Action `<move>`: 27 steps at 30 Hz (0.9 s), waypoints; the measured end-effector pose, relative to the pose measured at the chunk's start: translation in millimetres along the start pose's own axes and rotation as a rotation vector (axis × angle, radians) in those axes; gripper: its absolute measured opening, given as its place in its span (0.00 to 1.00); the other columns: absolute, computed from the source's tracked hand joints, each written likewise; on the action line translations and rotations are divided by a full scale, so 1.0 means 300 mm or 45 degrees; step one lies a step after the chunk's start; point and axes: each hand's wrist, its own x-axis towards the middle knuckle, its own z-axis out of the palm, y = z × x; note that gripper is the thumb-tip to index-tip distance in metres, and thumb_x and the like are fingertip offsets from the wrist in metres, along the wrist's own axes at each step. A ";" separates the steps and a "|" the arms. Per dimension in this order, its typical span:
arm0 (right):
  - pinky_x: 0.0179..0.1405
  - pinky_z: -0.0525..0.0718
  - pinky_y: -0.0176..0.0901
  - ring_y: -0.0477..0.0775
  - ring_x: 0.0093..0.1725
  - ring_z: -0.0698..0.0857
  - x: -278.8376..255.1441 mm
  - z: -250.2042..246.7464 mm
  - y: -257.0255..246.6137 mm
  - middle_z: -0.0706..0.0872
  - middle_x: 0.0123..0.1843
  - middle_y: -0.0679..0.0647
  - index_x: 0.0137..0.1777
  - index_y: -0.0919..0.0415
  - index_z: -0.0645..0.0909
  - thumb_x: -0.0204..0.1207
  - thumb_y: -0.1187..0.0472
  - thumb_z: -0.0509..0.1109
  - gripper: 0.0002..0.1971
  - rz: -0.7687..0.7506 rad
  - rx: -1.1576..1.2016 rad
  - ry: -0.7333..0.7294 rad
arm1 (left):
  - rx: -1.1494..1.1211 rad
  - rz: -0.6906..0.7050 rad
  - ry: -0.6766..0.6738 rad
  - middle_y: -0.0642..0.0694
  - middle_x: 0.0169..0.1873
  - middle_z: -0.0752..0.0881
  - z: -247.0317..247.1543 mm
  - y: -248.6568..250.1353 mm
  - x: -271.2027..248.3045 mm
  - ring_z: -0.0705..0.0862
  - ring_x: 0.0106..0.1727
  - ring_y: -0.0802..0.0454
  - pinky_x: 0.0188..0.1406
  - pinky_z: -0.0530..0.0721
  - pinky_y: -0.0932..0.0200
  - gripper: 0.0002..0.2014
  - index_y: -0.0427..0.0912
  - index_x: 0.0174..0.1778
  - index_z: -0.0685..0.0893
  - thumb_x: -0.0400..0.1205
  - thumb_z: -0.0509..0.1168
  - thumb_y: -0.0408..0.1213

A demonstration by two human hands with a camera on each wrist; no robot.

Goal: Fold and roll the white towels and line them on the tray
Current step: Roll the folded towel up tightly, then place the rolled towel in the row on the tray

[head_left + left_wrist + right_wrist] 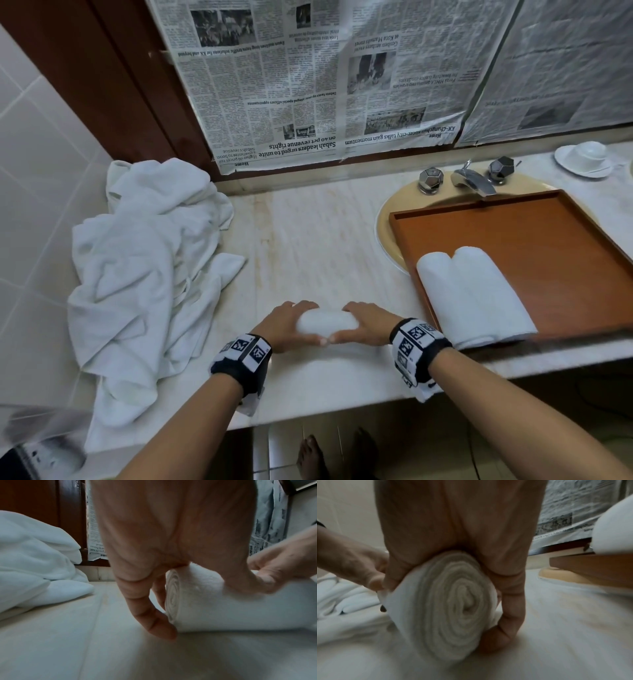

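Rolled towel [327,324] lying on the tabletop [318,233] near its front edge, held between left hand [287,327] and right hand [366,327]; fingers [150,616] of both curled round it from either end, thumbs meeting at the near side. Spiral end tight and even in the right wrist view, so roll judged finished or nearly so, ready for carrying.

To do well: keep both grips clamped on the roll so the outer flap cannot spring loose; lift level, without squeezing the middle; bring to the tray [513,219] and set down seam-side under, parallel to and touching the two rolled towels [476,294] already lined at the tray's near-left corner; release only once resting. Ends best squared flush with their neighbours.

Heap of unfolded towels [144,260] waiting at the left. Tray sitting over the sink by the tap [472,180], so gentle placing advised to avoid tipping it
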 end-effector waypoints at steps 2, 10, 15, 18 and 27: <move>0.51 0.80 0.44 0.52 0.54 0.82 -0.032 0.015 -0.006 0.83 0.58 0.52 0.65 0.55 0.77 0.66 0.28 0.73 0.38 0.047 0.045 -0.047 | 0.030 0.005 -0.088 0.51 0.59 0.75 -0.012 0.021 -0.009 0.77 0.63 0.50 0.62 0.77 0.55 0.42 0.59 0.75 0.72 0.66 0.78 0.66; 0.41 0.77 0.40 0.52 0.49 0.83 -0.158 0.043 -0.014 0.84 0.47 0.48 0.49 0.51 0.80 0.63 0.30 0.77 0.27 0.110 0.092 -0.100 | 0.081 -0.009 -0.389 0.50 0.66 0.81 0.010 0.083 -0.055 0.79 0.62 0.50 0.61 0.78 0.54 0.42 0.51 0.73 0.74 0.67 0.77 0.66; 0.49 0.78 0.44 0.52 0.52 0.81 -0.252 0.016 -0.041 0.83 0.52 0.49 0.55 0.53 0.79 0.66 0.30 0.75 0.29 0.156 0.023 -0.159 | 0.139 0.060 -0.550 0.51 0.56 0.87 0.008 0.131 -0.076 0.84 0.56 0.51 0.58 0.82 0.56 0.33 0.52 0.59 0.84 0.65 0.76 0.69; 0.44 0.76 0.40 0.51 0.50 0.80 -0.324 -0.011 -0.045 0.83 0.51 0.49 0.55 0.54 0.79 0.68 0.31 0.74 0.28 0.177 0.025 -0.107 | 0.115 0.116 -0.548 0.55 0.52 0.88 -0.010 0.172 -0.067 0.85 0.53 0.53 0.55 0.83 0.56 0.31 0.54 0.53 0.87 0.61 0.77 0.70; 0.60 0.81 0.44 0.41 0.58 0.82 -0.593 -0.208 0.149 0.84 0.57 0.40 0.62 0.38 0.79 0.64 0.30 0.77 0.28 0.144 0.422 0.505 | -0.354 0.366 -0.309 0.54 0.49 0.89 -0.134 0.522 0.043 0.87 0.46 0.57 0.38 0.84 0.61 0.27 0.55 0.52 0.86 0.62 0.80 0.64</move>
